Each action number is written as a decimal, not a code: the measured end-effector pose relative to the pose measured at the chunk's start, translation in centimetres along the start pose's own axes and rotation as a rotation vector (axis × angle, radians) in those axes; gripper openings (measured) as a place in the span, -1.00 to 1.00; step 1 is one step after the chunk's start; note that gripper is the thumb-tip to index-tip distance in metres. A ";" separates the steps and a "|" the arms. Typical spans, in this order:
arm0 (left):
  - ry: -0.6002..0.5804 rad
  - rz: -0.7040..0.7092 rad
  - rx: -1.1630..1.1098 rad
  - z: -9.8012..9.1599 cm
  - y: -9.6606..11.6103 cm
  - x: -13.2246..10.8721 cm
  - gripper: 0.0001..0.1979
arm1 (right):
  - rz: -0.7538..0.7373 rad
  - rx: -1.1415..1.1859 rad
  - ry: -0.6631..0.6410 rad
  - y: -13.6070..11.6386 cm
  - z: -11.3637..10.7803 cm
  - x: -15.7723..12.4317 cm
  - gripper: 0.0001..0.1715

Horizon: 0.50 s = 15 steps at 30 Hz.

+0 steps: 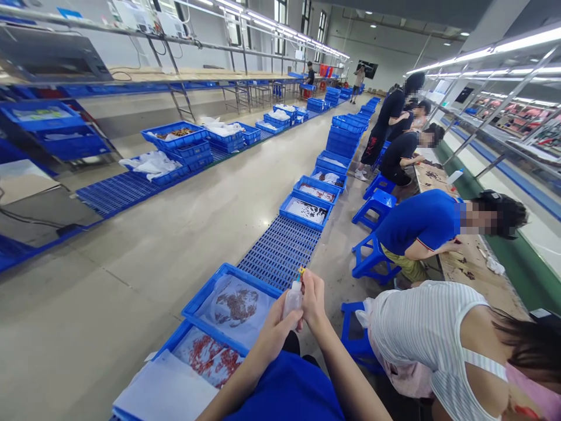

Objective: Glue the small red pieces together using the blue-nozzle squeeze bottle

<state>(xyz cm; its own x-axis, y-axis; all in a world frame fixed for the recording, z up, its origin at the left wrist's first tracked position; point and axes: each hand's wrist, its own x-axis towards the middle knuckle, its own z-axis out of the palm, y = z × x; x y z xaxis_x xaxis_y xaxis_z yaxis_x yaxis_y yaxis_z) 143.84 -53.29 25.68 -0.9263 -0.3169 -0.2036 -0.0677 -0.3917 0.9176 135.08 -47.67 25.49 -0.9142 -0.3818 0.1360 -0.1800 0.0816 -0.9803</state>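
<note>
A small translucent white squeeze bottle stands nearly upright in my left hand, whose fingers and thumb are closed round it. From its top rises a thin blue-green nozzle. My right hand is closed beside the bottle, with its thumb and fingertips pinching a small yellow piece at the nozzle's tip. The exact kind of this piece is too small to make out. Below and left of my hands, a blue tray holds small brownish pieces on a white sheet.
Another tray of red pieces lies nearer me, partly under a white sheet. Blue slatted pallets carry more trays ahead. At right, several people sit on blue stools along a workbench; a person in a striped top is close.
</note>
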 end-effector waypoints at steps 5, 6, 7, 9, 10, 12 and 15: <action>-0.008 0.014 -0.010 -0.2 -0.7 0.2 -0.76 | 0.021 0.028 0.011 0.1 0.0 0.0 -0.43; -0.007 0.008 -0.008 -0.3 -0.7 0.2 -0.75 | 0.033 0.037 0.015 0.2 0.0 0.0 -0.43; -0.009 -0.001 -0.005 -0.3 -0.6 0.2 -0.75 | 0.047 0.046 0.021 0.3 0.0 0.0 -0.43; -0.019 -0.014 0.001 -0.3 -0.4 0.3 -0.75 | 0.087 0.069 0.047 0.7 0.0 0.0 -0.44; -0.031 -0.016 0.005 -0.2 -0.3 0.3 -0.74 | 0.112 0.083 0.069 0.9 -0.1 0.0 -0.43; -0.056 -0.010 0.012 0.0 -0.2 0.4 -0.70 | 0.168 0.108 0.133 1.5 -0.5 -0.2 -0.41; -0.085 -0.019 0.025 0.5 -0.3 0.9 -0.56 | 0.257 0.132 0.282 2.5 -2.2 -1.2 -0.35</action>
<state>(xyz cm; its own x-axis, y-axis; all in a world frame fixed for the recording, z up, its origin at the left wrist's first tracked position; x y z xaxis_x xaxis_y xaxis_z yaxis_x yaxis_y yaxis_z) 142.84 -52.97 25.38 -0.9529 -0.2349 -0.1920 -0.0933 -0.3752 0.9222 134.96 -45.01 23.20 -0.9903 -0.0956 -0.1004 0.0993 0.0161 -0.9949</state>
